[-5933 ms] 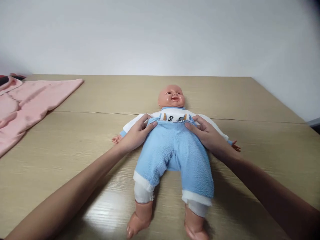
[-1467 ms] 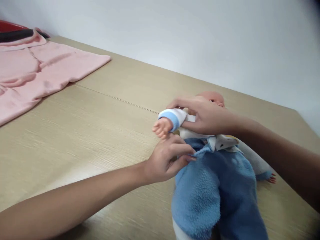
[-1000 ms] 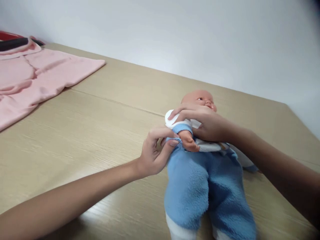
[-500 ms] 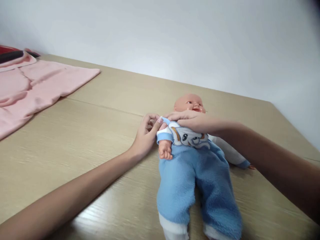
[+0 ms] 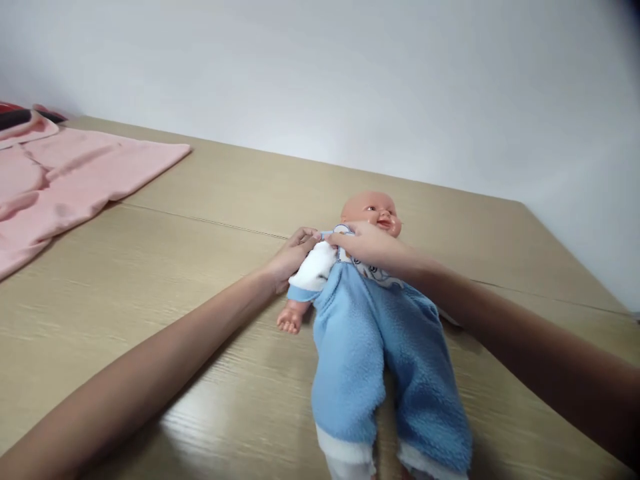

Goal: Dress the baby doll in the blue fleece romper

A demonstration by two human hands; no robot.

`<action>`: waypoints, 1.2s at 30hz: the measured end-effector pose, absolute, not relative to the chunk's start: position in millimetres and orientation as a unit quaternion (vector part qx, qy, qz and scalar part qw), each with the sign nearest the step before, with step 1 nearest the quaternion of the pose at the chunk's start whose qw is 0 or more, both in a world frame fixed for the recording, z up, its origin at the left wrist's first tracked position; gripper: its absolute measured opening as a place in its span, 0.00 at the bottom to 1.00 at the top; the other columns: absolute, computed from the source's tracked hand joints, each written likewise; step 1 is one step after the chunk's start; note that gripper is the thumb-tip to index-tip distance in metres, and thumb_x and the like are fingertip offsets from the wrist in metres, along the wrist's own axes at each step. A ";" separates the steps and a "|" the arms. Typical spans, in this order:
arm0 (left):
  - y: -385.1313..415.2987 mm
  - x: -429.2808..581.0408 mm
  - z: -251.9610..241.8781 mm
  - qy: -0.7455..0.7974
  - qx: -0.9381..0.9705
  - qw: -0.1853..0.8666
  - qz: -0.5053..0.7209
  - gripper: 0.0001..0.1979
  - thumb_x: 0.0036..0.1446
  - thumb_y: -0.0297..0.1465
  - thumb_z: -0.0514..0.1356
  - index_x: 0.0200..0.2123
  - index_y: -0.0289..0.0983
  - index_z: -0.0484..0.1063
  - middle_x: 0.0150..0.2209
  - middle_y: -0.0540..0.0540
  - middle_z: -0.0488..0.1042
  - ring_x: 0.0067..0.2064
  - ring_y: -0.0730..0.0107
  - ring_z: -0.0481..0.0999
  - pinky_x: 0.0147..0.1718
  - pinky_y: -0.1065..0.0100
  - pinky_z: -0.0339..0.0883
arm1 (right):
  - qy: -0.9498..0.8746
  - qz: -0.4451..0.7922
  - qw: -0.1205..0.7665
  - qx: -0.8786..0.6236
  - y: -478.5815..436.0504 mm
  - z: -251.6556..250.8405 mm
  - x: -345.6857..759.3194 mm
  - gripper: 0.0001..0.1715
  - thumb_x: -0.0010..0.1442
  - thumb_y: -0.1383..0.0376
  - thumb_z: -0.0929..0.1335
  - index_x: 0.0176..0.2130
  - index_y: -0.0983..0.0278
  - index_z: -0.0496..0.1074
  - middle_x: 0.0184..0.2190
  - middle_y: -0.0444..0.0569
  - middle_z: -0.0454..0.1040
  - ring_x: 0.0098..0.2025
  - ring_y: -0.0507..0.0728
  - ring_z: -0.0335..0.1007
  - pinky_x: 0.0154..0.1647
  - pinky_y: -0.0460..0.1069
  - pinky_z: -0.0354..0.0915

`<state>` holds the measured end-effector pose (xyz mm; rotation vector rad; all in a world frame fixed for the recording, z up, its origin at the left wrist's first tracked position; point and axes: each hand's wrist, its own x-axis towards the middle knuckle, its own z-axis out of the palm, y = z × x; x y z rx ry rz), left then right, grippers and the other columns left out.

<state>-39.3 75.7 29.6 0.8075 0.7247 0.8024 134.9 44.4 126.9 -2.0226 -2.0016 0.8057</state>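
The plastic baby doll in fluffy blue trousers lies face-up on the pale wooden desk, long axis pointing away from us, head far. Our left hand curls on its white sleeve at the shoulder; our right hand rests on the chest just beside; we cannot tell its grip.

A doll in fluffy blue trousers lies on its back on the wooden bench. The left grip curls against the shoulder of its white sleeve, while the right grip rests on its chest just under the chin, the 2 almost touching. A pink cloth lies well apart, at the bench's far left.
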 end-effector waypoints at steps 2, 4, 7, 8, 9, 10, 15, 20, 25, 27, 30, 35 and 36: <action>84.7 -32.0 27.7 0.324 0.370 0.805 0.331 0.17 0.59 0.34 0.77 0.42 0.41 0.72 0.32 0.51 0.80 0.30 0.67 0.79 0.31 0.68 0.75 | -0.678 0.265 0.087 -0.681 44.5 127.6 135.1 0.21 0.77 0.52 0.66 0.35 0.61 0.74 0.42 0.54 0.87 0.44 0.62 0.81 0.39 0.51 0.67; 91.4 -26.9 28.7 0.305 0.377 0.827 0.284 0.16 0.56 0.32 0.78 0.39 0.39 0.74 0.31 0.48 0.81 0.31 0.64 0.80 0.33 0.63 0.77 | -0.686 0.252 0.081 -0.678 42.4 130.8 133.3 0.22 0.78 0.52 0.66 0.36 0.61 0.75 0.42 0.54 0.87 0.44 0.62 0.82 0.39 0.51 0.66; 94.4 -26.2 32.8 0.283 0.399 0.835 0.252 0.15 0.53 0.33 0.78 0.35 0.38 0.75 0.31 0.46 0.80 0.32 0.63 0.79 0.35 0.63 0.77 | -0.698 0.224 0.068 -0.677 37.3 136.8 129.4 0.21 0.79 0.55 0.65 0.37 0.62 0.76 0.41 0.54 0.88 0.43 0.61 0.82 0.40 0.51 0.65; 93.7 -27.9 33.9 0.281 0.407 0.831 0.255 0.15 0.53 0.34 0.78 0.35 0.37 0.76 0.31 0.46 0.80 0.32 0.64 0.79 0.36 0.64 0.76 | -0.700 0.211 0.064 -0.679 35.5 138.4 128.7 0.21 0.79 0.55 0.64 0.38 0.62 0.76 0.41 0.55 0.87 0.42 0.61 0.82 0.40 0.52 0.64; 92.4 -30.4 35.0 0.280 0.415 0.825 0.262 0.15 0.53 0.34 0.77 0.36 0.37 0.76 0.32 0.47 0.80 0.33 0.66 0.78 0.37 0.65 0.76 | -0.701 0.196 0.060 -0.683 33.7 139.4 128.8 0.21 0.79 0.55 0.64 0.39 0.63 0.77 0.42 0.57 0.87 0.42 0.62 0.81 0.40 0.52 0.64; 90.9 -33.6 36.2 0.282 0.422 0.817 0.272 0.15 0.53 0.35 0.77 0.37 0.36 0.77 0.33 0.48 0.80 0.34 0.67 0.78 0.38 0.66 0.75 | -0.701 0.180 0.057 -0.688 32.0 140.0 129.7 0.21 0.79 0.55 0.64 0.41 0.64 0.77 0.43 0.60 0.87 0.43 0.64 0.81 0.40 0.53 0.63; 85.5 -55.7 54.0 0.326 0.476 0.763 0.293 0.18 0.59 0.41 0.77 0.43 0.36 0.79 0.40 0.47 0.81 0.40 0.67 0.80 0.38 0.70 0.73 | -0.719 0.078 0.016 -0.690 22.5 138.7 141.2 0.20 0.76 0.54 0.66 0.47 0.66 0.80 0.47 0.65 0.87 0.47 0.69 0.81 0.40 0.55 0.59; 82.7 -74.5 80.5 0.367 0.653 0.636 0.184 0.32 0.50 0.41 0.83 0.54 0.40 0.76 0.46 0.42 0.86 0.48 0.54 0.87 0.39 0.66 0.76 | -0.736 0.046 -0.012 -0.676 23.7 139.9 139.9 0.19 0.77 0.56 0.65 0.49 0.66 0.80 0.43 0.61 0.87 0.40 0.63 0.80 0.35 0.53 0.58; 65.3 -78.4 89.2 0.376 0.773 0.473 0.194 0.24 0.56 0.39 0.78 0.50 0.44 0.73 0.31 0.49 0.82 0.32 0.53 0.83 0.28 0.65 0.66 | -0.750 0.058 -0.070 -0.655 48.1 145.5 127.7 0.17 0.76 0.57 0.68 0.53 0.62 0.83 0.42 0.58 0.88 0.42 0.65 0.83 0.35 0.53 0.62; 55.3 -81.2 94.3 0.377 0.805 0.411 0.202 0.17 0.60 0.37 0.74 0.46 0.45 0.72 0.27 0.51 0.78 0.26 0.57 0.77 0.26 0.65 0.60 | -0.743 0.041 -0.091 -0.662 55.9 147.3 124.4 0.13 0.74 0.63 0.69 0.49 0.63 0.85 0.42 0.61 0.88 0.45 0.68 0.85 0.38 0.53 0.64; 45.7 -89.1 105.5 0.378 0.823 0.383 0.181 0.12 0.64 0.37 0.70 0.37 0.45 0.69 0.23 0.52 0.73 0.19 0.64 0.68 0.21 0.67 0.52 | -0.720 0.001 -0.119 -0.684 58.7 147.6 122.0 0.12 0.68 0.73 0.70 0.46 0.69 0.85 0.44 0.70 0.87 0.49 0.74 0.85 0.41 0.56 0.68; 53.3 -99.6 112.2 0.422 0.797 0.421 0.092 0.14 0.67 0.41 0.70 0.36 0.44 0.68 0.21 0.54 0.70 0.10 0.72 0.57 0.15 0.69 0.47 | -0.711 -0.014 -0.119 -0.692 51.8 148.5 126.0 0.13 0.65 0.77 0.68 0.41 0.71 0.84 0.42 0.73 0.86 0.45 0.76 0.86 0.38 0.58 0.71; 56.5 -100.1 110.5 0.428 0.795 0.422 0.086 0.15 0.67 0.42 0.69 0.36 0.45 0.68 0.21 0.54 0.70 0.10 0.73 0.56 0.16 0.69 0.48 | -0.714 -0.012 -0.113 -0.691 50.2 149.9 128.7 0.12 0.66 0.76 0.68 0.42 0.71 0.84 0.42 0.72 0.86 0.45 0.75 0.86 0.39 0.58 0.71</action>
